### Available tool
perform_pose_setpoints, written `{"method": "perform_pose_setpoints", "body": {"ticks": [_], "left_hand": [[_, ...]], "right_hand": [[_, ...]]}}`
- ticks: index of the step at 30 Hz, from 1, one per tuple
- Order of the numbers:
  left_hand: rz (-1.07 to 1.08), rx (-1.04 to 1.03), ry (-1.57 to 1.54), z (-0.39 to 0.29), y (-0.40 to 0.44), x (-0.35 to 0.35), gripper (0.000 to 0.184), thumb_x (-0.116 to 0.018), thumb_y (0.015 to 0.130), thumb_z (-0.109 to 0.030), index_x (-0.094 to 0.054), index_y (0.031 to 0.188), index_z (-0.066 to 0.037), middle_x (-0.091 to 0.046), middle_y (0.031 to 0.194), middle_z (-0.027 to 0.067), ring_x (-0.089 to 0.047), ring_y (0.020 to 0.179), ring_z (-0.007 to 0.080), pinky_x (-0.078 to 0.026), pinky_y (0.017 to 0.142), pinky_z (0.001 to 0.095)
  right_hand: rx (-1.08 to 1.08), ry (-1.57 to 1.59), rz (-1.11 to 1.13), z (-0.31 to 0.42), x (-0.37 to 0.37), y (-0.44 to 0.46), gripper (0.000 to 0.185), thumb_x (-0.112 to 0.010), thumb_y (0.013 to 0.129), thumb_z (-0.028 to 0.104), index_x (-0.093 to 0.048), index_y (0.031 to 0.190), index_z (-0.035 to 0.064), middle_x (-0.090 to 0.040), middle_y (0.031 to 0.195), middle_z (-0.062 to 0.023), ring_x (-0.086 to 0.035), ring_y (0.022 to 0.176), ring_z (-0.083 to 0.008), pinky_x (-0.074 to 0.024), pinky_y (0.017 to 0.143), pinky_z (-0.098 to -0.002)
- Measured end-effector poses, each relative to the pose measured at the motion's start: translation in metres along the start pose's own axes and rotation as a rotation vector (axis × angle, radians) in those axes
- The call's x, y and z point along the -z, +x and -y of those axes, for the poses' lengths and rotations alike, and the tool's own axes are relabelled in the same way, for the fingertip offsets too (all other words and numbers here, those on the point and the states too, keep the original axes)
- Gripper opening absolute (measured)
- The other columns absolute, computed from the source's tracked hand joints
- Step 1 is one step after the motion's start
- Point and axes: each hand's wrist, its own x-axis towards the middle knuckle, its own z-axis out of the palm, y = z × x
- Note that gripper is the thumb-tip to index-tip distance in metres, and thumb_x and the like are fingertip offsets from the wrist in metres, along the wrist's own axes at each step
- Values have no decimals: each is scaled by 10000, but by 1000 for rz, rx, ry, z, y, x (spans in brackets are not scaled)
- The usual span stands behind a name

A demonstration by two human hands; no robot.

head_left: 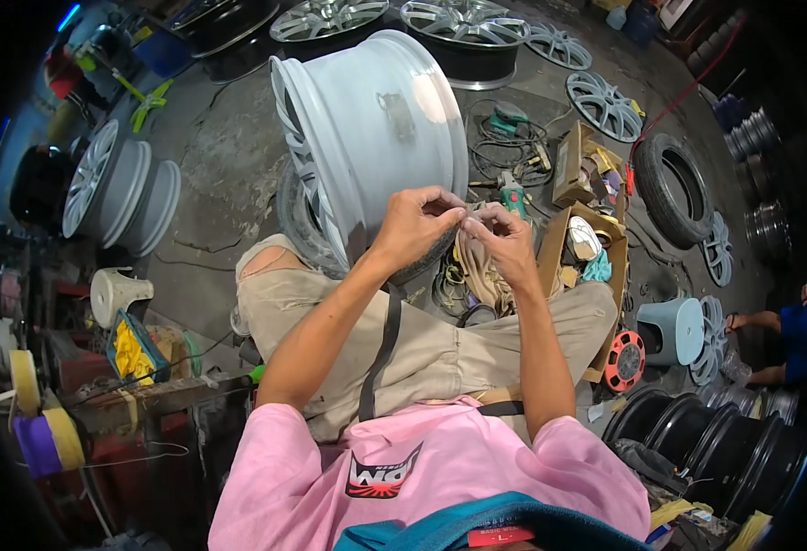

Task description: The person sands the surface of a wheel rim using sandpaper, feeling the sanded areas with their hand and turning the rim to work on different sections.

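A large car wheel rim [357, 119] in pale grey stands on its side in front of me, resting on a black tyre [295, 216]. Its barrel carries a dark worn patch and a lighter beige patch. My left hand [414, 223] and my right hand [502, 241] meet just in front of the barrel's lower right edge. The fingertips of both are pinched together, thumbs against forefingers. Whatever lies between them is too small to make out. Below the hands, beige cloth [484, 266] lies between my knees.
A green angle grinder [512, 195] and tangled cords lie beyond my right hand. Cardboard boxes [555, 248] of supplies stand to the right, near a light blue stool [670, 331]. More wheels surround me, including silver ones [330, 23]. Another person's legs [771, 326] show far right.
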Motion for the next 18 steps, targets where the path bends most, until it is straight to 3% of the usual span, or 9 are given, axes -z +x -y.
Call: {"method": "perform_pose_setpoints", "body": {"ticks": [7, 9, 10, 12, 13, 15, 18], "left_hand": [[-10, -26, -19, -15, 0, 11, 185, -730, 977, -111, -749, 1087, 37, -766, 980, 85, -703, 879, 110, -581, 804, 265], [-120, -23, 126, -30, 4, 23, 195, -733, 974, -160, -769, 1070, 7, -773, 967, 52, -695, 886, 91, -562, 811, 267], [-243, -88, 203, -38, 11, 35, 206, -732, 971, -204, -788, 1041, -18, -777, 931, 26, -685, 863, 82, -544, 811, 261], [-428, -361, 307, -55, 34, 71, 211, -730, 977, -219, -787, 989, -16, -771, 871, 38, -678, 826, 80, -538, 776, 251], [-541, -512, 389, -63, 49, 92, 218, -730, 978, -224, -785, 957, -15, -767, 846, 45, -677, 807, 77, -534, 752, 248], [-643, -645, 536, -87, 76, 136, 239, -755, 938, -220, -757, 839, -3, -746, 775, 117, -703, 682, 176, -521, 664, 317], [-598, -490, 614, -86, 118, 190, 481, -696, 965, -450, -735, 733, -30, -640, 586, 67, -605, 563, 162, -473, 609, 320]], "right_hand": [[135, -71, -41, 13, -17, 5, 84, -775, 932, 43, -764, 973, -30, -604, 882, 38, -532, 782, -34, -406, 672, -215], [179, -150, -103, 19, -23, 9, 122, -784, 916, 51, -773, 1015, -18, -633, 895, -6, -579, 782, -85, -441, 681, -247], [181, -157, -109, 22, -26, 14, 122, -784, 916, 51, -773, 1015, -18, -633, 895, -6, -579, 782, -85, -441, 681, -247], [461, -573, -210, 32, -31, 33, 174, -790, 893, 68, -782, 1056, 9, -663, 926, -65, -626, 792, -149, -480, 698, -288], [499, -622, -229, 36, -35, 45, 201, -786, 875, 81, -787, 1071, 36, -662, 938, -117, -659, 807, -223, -510, 716, -331], [566, -671, -248, 33, -43, 72, 200, -789, 877, 78, -792, 1073, 39, -652, 925, -106, -657, 785, -209, -513, 708, -329], [680, -762, -266, 35, -53, 104, 210, -790, 871, 72, -791, 1080, 54, -630, 940, -115, -665, 792, -240, -528, 712, -364]]}}
